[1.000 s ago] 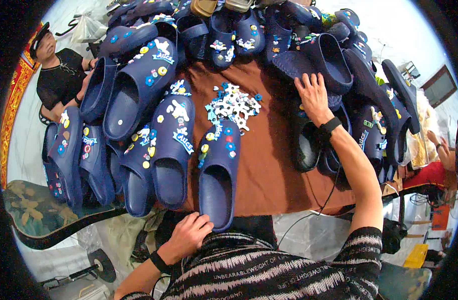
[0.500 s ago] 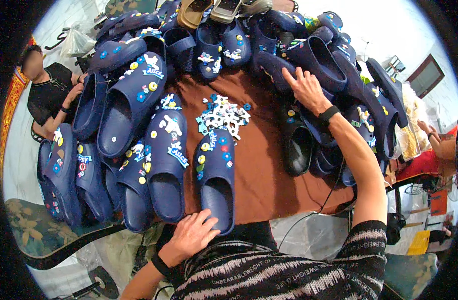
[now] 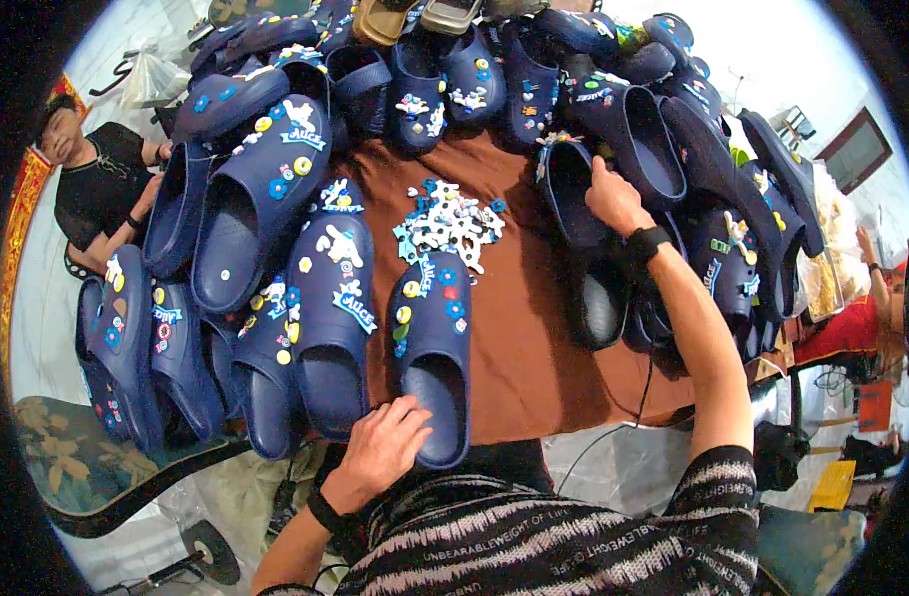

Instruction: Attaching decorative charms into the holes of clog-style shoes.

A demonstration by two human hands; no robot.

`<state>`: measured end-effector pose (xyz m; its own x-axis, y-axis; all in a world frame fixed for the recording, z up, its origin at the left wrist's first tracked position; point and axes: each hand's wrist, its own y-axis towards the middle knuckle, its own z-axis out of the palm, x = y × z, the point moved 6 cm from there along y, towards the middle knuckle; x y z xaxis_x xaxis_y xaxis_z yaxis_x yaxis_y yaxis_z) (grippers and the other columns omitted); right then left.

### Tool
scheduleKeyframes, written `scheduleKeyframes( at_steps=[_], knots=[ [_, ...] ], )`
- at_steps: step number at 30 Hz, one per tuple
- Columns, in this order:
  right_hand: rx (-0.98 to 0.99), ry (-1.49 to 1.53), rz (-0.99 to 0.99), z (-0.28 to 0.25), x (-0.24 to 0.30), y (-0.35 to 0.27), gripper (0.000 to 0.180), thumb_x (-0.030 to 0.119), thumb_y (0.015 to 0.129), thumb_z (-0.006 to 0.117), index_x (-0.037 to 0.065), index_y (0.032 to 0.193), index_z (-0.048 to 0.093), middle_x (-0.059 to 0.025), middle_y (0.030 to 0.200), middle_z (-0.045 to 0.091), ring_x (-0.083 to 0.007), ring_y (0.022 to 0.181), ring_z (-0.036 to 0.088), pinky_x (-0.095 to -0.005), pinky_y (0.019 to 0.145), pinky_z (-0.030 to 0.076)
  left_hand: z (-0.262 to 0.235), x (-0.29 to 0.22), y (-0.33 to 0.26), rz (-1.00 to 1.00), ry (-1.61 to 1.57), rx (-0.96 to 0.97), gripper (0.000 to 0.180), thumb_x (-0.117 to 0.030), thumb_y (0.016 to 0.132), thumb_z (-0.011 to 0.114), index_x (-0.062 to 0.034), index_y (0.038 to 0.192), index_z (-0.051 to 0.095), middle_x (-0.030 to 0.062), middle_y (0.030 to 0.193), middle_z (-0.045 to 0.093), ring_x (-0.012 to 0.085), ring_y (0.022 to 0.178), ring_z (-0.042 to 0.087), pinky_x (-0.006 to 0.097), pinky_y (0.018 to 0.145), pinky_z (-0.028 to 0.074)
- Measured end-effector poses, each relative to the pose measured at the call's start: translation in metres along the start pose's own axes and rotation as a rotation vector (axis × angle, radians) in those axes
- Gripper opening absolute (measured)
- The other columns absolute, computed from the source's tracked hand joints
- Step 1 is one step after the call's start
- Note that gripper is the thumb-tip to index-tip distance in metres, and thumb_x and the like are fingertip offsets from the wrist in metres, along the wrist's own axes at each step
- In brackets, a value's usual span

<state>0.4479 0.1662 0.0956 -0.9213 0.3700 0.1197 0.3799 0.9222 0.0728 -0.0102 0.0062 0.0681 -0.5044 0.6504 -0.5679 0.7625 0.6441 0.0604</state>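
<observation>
A navy clog (image 3: 441, 328) with colourful charms on its upper lies near the table's front edge, toe pointing away from me. My left hand (image 3: 387, 442) is closed on its heel rim, fingertips reaching over the edge. Beyond its toe is a pile of loose white, blue and black charms (image 3: 450, 230). At the right, my right hand (image 3: 616, 196) grips the side of another navy clog (image 3: 576, 189), whose opening faces up. Beneath that one sits a darker clog (image 3: 602, 303), partly covered. My right thumb and fingers are partly hidden by the hand itself.
Navy clogs with charms crowd the left (image 3: 325, 298), back and right of the brown cloth (image 3: 509, 368). Tan and grey clogs (image 3: 380, 22) lie at the far edge. A dark cable (image 3: 645, 387) hangs at the right. A person (image 3: 112, 179) sits at left; another person's arm (image 3: 880, 288) shows at right.
My right hand has closed on a clog in the right-hand heap, and that clog has turned so its opening shows. My left hand stays at the near clog's heel.
</observation>
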Motion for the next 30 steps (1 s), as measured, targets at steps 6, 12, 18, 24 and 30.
scheduleKeyframes(
  at_steps=[6,12,18,24,30],
  knots=[
    [-0.244,-0.455,-0.098,-0.014,0.027,-0.014,0.059,0.019,0.09,0.058,0.002,0.144,0.042,-0.0227,0.096,0.069,-0.0357,0.076,0.073,-0.044,0.062,0.059,-0.007,-0.004,0.005,-0.009,-0.048,-0.061,0.02,-0.011,0.088,0.069,-0.0048,0.107,0.067,0.0135,0.108,0.063,0.0349,0.096,0.066,0.044,0.083,0.055],
    [-0.365,-0.428,-0.244,-0.026,0.052,-0.04,0.053,0.013,0.087,0.06,0.011,0.139,0.049,-0.0155,0.103,0.067,-0.0335,0.079,0.07,-0.0438,0.062,0.056,-0.011,-0.004,0.005,-0.116,-0.068,-0.295,0.038,-0.006,0.086,0.07,-0.0052,0.123,0.061,0.0144,0.12,0.056,0.0346,0.109,0.059,0.044,0.09,0.051],
    [-0.553,-0.381,-0.525,-0.024,0.104,-0.079,0.028,0.013,0.081,0.064,0.011,0.109,0.063,-0.0088,0.103,0.06,-0.0285,0.101,0.057,-0.0439,0.081,0.045,0.006,0.02,0.008,-0.295,-0.178,-0.335,0.066,-0.007,0.088,0.067,-0.0069,0.148,0.041,0.0242,0.139,0.043,0.0442,0.127,0.048,0.048,0.105,0.043],
    [-0.246,-0.113,-0.722,0.042,0.147,-0.122,0.011,0.016,0.084,0.061,0.01,0.09,0.068,-0.0081,0.092,0.067,-0.0263,0.102,0.061,-0.0511,0.104,0.04,0.025,0.028,0.019,-0.273,-0.112,-0.364,0.07,-0.002,0.091,0.056,0.0002,0.154,0.024,0.0295,0.149,0.036,0.0484,0.134,0.041,0.049,0.111,0.038],
    [-0.058,-0.216,-0.761,0.075,0.131,-0.142,0.009,0.015,0.082,0.063,0.01,0.082,0.07,-0.0046,0.086,0.07,-0.0241,0.098,0.061,-0.0512,0.102,0.041,0.016,0.024,0.002,-0.312,-0.144,-0.423,0.073,0.006,0.085,0.047,0.0013,0.154,0.023,0.0312,0.15,0.034,0.05,0.136,0.039,0.05,0.112,0.037]
  ],
)
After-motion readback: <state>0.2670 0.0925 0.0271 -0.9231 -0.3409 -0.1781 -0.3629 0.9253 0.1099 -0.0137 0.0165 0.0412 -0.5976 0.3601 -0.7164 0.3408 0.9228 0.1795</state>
